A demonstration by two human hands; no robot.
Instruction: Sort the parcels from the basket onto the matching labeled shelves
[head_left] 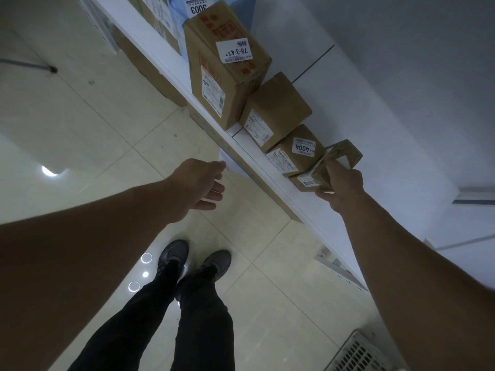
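My right hand (341,184) grips a small brown cardboard parcel (338,160) that sits on the white shelf (257,159), at the near end of a row of parcels. Right beside it stands a box labelled 4004 (297,151), then a plain brown box (276,108) and a tall box labelled 78-3-4 (227,60). My left hand (199,184) hangs in the air in front of the shelf edge with loosely bent fingers, holding nothing. A corner of a white slatted basket (359,354) shows at the bottom right.
More boxes, one labelled 3003 (197,6), fill the far end of the shelf, and a lower shelf holds brown boxes (158,76). A pale wall stands behind the shelf. My legs and shoes (192,261) stand on the glossy tiled floor.
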